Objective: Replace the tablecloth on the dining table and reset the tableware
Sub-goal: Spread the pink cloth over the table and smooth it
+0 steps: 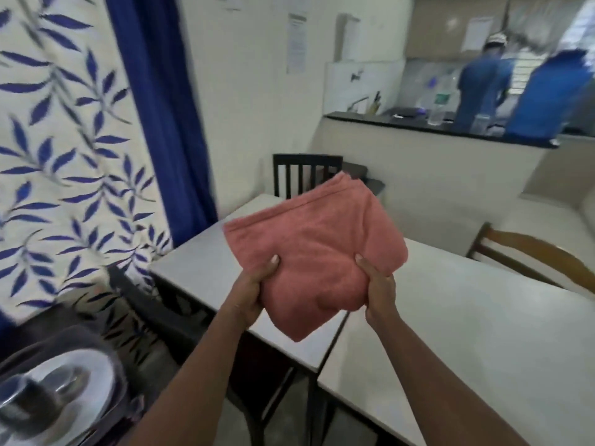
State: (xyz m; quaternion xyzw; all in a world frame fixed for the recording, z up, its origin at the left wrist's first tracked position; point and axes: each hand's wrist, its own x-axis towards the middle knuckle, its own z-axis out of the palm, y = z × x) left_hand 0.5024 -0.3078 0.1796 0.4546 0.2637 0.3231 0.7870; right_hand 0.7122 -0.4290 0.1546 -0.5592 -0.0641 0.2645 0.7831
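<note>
A folded pink tablecloth point(317, 249) hangs in the air above the bare white dining table point(467, 323). My left hand point(254, 289) grips its near left edge, thumb on top. My right hand point(378, 288) grips its near right edge the same way. At the bottom left, a white plate point(96, 371) with a metal cup point(30, 400) and some cutlery sits on a dark surface, blurred.
A second white table point(199, 255) joins the first at the left. A black chair point(306, 175) stands at the far end, a brown wooden chair point(534, 252) at the right. A leaf-patterned curtain point(64, 156) hangs left. Two people stand behind the kitchen counter point(434, 127).
</note>
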